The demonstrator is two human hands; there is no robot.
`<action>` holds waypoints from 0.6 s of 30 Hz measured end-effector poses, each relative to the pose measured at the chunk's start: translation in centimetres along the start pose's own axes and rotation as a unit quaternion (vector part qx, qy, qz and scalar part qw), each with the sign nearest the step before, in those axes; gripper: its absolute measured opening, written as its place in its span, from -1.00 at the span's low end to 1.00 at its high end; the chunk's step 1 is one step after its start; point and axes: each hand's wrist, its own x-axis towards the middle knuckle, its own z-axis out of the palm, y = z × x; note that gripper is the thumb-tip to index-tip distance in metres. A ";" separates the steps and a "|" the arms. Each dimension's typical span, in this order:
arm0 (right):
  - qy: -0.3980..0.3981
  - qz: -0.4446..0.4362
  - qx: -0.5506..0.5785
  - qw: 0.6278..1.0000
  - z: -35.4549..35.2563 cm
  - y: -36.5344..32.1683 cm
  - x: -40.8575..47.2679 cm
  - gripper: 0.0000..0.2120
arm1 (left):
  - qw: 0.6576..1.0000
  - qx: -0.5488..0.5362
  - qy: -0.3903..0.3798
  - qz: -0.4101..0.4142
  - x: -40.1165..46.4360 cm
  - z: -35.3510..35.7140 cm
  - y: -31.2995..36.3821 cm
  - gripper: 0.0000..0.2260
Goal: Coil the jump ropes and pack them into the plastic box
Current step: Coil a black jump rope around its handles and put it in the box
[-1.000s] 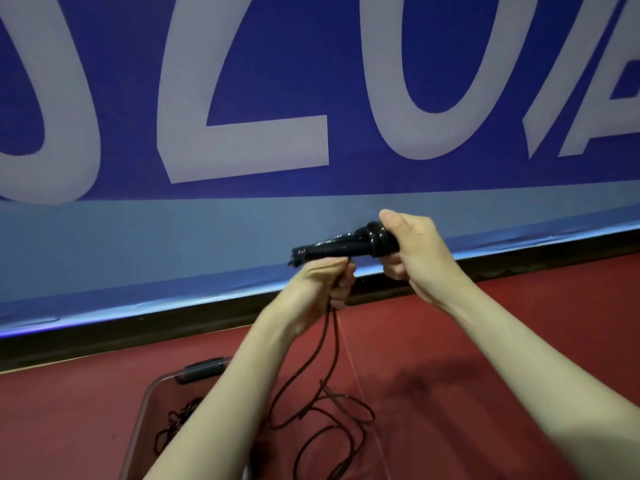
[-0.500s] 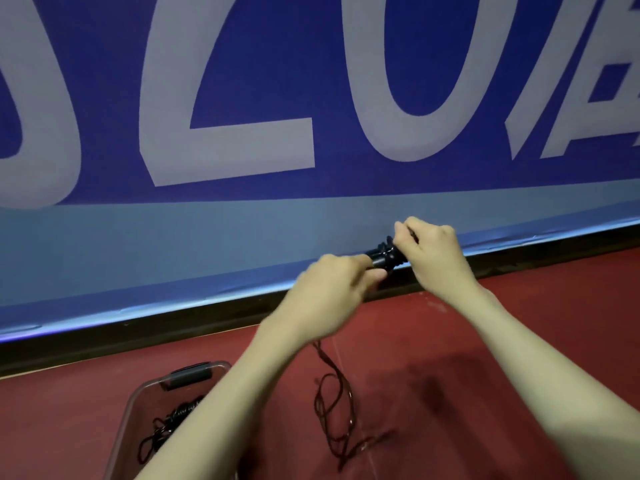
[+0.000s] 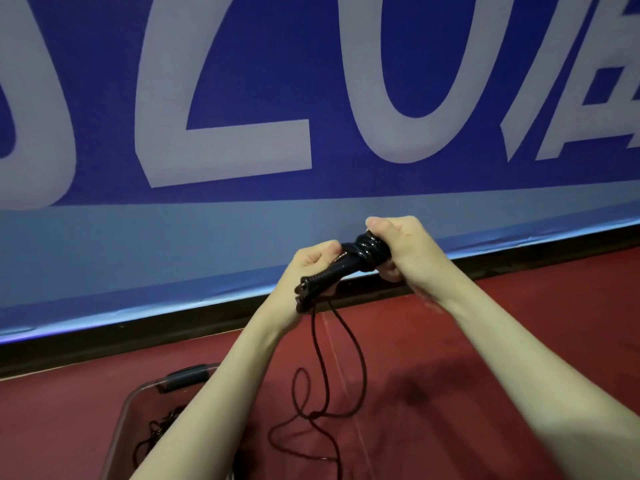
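Note:
I hold a black jump rope's handles [image 3: 332, 271] in front of me, tilted down to the left. My right hand [image 3: 403, 247] grips their upper end, where several turns of rope [image 3: 369, 249] are wound round them. My left hand [image 3: 311, 263] pinches the rope beside the wound part. The loose rope [image 3: 325, 386] hangs from the handles' lower end and loops on the red floor. The clear plastic box [image 3: 131, 407] stands at the lower left, partly hidden by my left forearm, with another black rope [image 3: 156, 433] inside.
A blue banner [image 3: 311, 98] with large pale letters runs along the wall ahead, over a black skirting strip [image 3: 138, 336]. The box has a dark handle clip [image 3: 183, 377] on its far rim. Red floor [image 3: 433, 358] spreads to the right.
My left hand has come round the handles, laying more rope on them. The handles now tilt down to the left, and less loose rope lies on the floor.

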 end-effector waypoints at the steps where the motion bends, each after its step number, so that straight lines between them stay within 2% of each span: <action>1: 0.012 0.003 0.025 1.000 0.1 0.1 0.2 -0.61 | 0.998 -0.048 0.017 -0.034 0.2 0.3 -0.2 -0.68; 3: 0.046 0.012 0.069 0.997 0.4 0.2 0.5 -0.61 | 0.986 -0.139 0.023 -0.089 0.4 1.1 -0.2 -0.71; 5: 0.098 0.020 0.104 0.990 0.7 0.0 0.7 -0.61 | 0.974 -0.206 0.008 -0.094 0.2 2.1 0.3 -0.72; 8: 0.202 0.024 0.140 0.969 0.8 -0.1 1.2 -0.63 | 0.976 -0.189 0.006 -0.110 -0.3 3.6 0.5 -0.67; 10: 0.271 0.021 0.141 0.952 0.2 0.3 1.6 -0.65 | 0.991 -0.077 -0.006 -0.109 -0.9 4.4 0.4 -0.67; 12: 0.320 -0.001 0.044 0.946 -0.6 1.0 1.8 -0.63 | 0.987 0.134 -0.028 -0.084 -1.5 5.0 0.6 -0.69; 13: 0.330 -0.017 -0.033 0.943 -1.0 1.4 1.7 -0.59 | 0.972 0.222 -0.041 -0.072 -1.7 5.1 0.8 -0.70; 15: 0.314 -0.055 -0.177 0.931 -1.6 1.8 1.3 -0.53 | 0.941 0.329 -0.067 -0.047 -1.9 4.9 1.4 -0.74; 18: 0.273 -0.097 -0.294 0.911 -2.4 2.6 1.0 -0.52 | 0.886 0.460 -0.065 0.006 -1.7 3.9 2.5 -0.76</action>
